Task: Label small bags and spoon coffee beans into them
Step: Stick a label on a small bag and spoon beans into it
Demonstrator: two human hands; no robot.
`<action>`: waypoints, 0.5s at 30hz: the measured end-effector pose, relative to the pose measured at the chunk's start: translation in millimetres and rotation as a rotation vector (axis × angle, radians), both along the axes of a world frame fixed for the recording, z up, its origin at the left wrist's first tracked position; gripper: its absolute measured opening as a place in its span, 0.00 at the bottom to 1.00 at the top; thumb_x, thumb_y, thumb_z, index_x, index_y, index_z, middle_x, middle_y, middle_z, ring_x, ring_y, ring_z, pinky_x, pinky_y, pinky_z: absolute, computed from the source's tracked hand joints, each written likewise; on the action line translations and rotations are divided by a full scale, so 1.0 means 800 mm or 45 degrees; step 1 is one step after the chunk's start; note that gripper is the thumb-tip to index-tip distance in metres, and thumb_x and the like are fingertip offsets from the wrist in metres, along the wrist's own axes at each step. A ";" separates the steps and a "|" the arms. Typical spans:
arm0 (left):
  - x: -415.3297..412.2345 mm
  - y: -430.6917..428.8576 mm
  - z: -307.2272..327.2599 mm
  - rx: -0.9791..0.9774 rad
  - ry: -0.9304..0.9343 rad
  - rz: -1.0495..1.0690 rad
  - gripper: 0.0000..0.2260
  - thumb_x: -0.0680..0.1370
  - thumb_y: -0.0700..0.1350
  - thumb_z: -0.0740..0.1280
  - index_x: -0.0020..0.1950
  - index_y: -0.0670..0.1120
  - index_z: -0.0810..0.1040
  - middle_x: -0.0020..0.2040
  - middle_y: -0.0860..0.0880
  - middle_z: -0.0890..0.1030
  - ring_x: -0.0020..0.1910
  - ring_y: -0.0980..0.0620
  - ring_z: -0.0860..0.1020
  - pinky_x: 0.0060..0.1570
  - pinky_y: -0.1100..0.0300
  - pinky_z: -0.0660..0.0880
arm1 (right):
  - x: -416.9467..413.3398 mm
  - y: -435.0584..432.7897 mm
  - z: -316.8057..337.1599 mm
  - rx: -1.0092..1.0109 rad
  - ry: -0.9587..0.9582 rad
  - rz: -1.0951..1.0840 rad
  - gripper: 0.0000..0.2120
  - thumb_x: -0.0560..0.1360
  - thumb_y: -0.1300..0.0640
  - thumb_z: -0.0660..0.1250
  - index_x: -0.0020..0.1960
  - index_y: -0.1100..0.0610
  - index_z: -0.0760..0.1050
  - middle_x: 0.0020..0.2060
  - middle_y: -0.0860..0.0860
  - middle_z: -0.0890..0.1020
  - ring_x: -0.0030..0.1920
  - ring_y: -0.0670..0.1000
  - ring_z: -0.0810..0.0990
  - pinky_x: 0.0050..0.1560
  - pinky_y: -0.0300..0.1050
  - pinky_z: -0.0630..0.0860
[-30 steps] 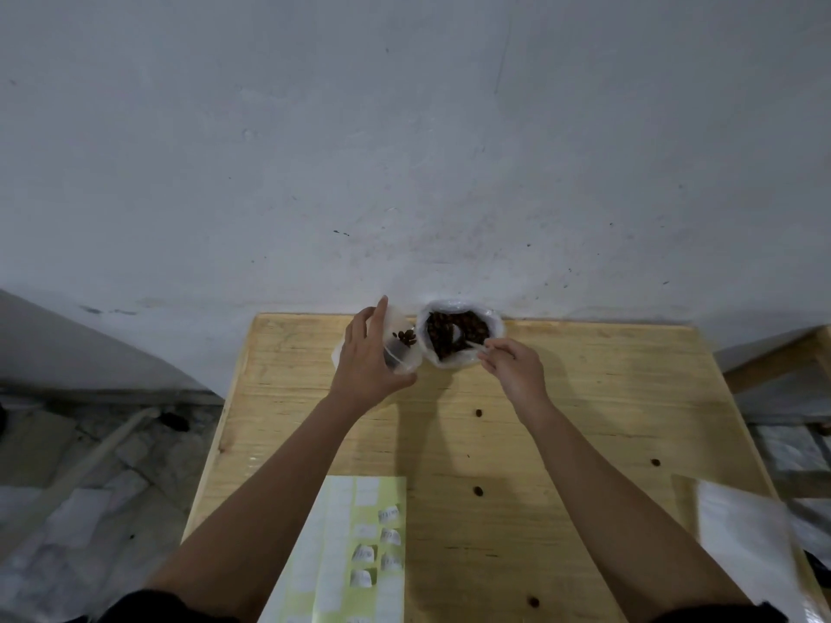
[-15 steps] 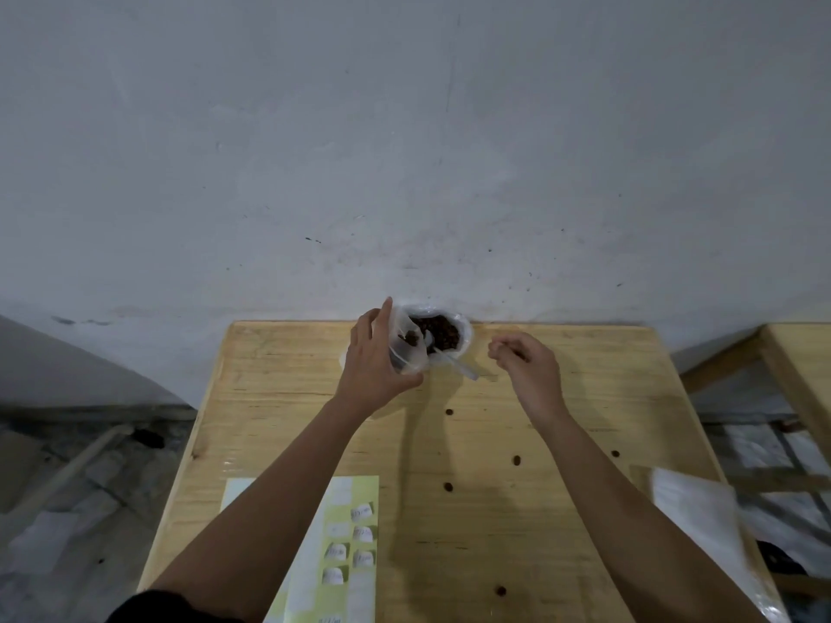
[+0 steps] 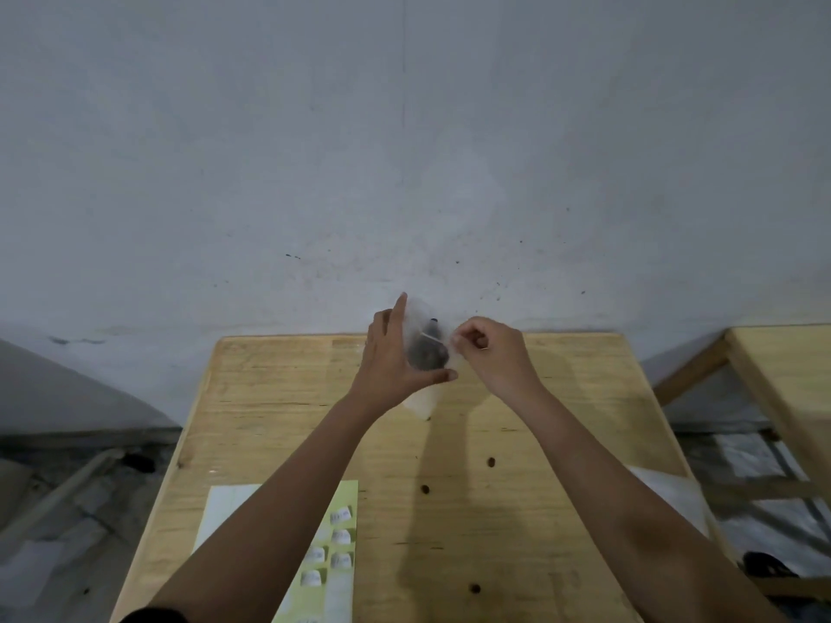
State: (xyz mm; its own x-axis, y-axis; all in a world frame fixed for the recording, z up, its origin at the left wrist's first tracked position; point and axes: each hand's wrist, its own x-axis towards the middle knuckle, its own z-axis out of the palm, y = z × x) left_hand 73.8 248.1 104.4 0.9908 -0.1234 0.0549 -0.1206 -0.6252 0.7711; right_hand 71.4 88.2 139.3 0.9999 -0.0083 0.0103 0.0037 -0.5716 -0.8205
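The worktop point(image 3: 562, 442) is pale unvarnished-looking wood, matt, with visible grain and small dark knots. The small bag point(image 3: 425, 353), held between the left hand point(image 3: 395, 357) and the right hand point(image 3: 492, 353), is thin clear plastic, slightly cloudy, with dark beans showing through. The label sheet point(image 3: 346, 496) near the left looks like smooth yellow-green paper backing bearing white paper stickers. The far wall point(image 3: 404, 150) is matt grey plaster, speckled and scuffed.

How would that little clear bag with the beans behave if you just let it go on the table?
The small clear bag looks like thin, soft film, so it would probably slump rather than stand. Dark beans sit low in it, so it might flop over and spill. The left hand cradles it while the right hand pinches its edge.
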 end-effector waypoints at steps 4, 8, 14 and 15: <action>-0.002 -0.009 0.032 -0.399 0.026 -0.038 0.29 0.73 0.52 0.70 0.70 0.50 0.64 0.53 0.51 0.74 0.47 0.53 0.76 0.44 0.61 0.74 | 0.002 -0.030 0.023 0.123 -0.210 -0.126 0.03 0.75 0.62 0.66 0.48 0.57 0.78 0.40 0.50 0.80 0.40 0.39 0.77 0.39 0.23 0.70; -0.004 -0.028 0.059 -0.543 -0.110 0.041 0.11 0.77 0.46 0.67 0.58 0.48 0.74 0.45 0.49 0.80 0.40 0.54 0.81 0.43 0.52 0.80 | -0.001 -0.048 0.046 0.300 -0.254 -0.097 0.08 0.75 0.61 0.67 0.53 0.52 0.74 0.39 0.49 0.80 0.41 0.43 0.79 0.42 0.27 0.72; -0.010 -0.049 0.081 -0.795 -0.199 0.090 0.07 0.76 0.40 0.68 0.53 0.43 0.77 0.46 0.43 0.83 0.44 0.50 0.83 0.48 0.55 0.79 | -0.009 -0.065 0.067 0.310 -0.293 -0.060 0.09 0.74 0.64 0.69 0.50 0.52 0.75 0.38 0.45 0.79 0.38 0.35 0.77 0.42 0.28 0.73; -0.012 -0.053 0.084 -0.822 -0.199 0.081 0.08 0.76 0.39 0.68 0.54 0.41 0.77 0.45 0.42 0.83 0.44 0.49 0.83 0.48 0.56 0.79 | -0.009 -0.066 0.068 0.312 -0.292 -0.079 0.08 0.73 0.64 0.69 0.48 0.52 0.75 0.37 0.45 0.79 0.38 0.36 0.77 0.43 0.29 0.74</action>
